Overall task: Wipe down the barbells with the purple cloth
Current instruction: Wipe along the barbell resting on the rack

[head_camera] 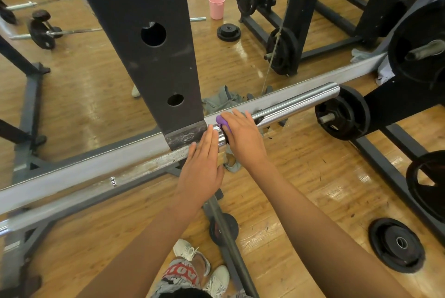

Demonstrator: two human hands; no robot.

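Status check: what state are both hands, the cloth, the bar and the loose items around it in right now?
right hand: curled over the purple cloth, pressing it on the barbell.
purple cloth: bunched under that hand.
barbell: horizontal, sleeve bare of plates.
left hand: flat, fingers straight, at the bar beside the cloth.
pink cup: upright.
weight plate: flat on the floor.
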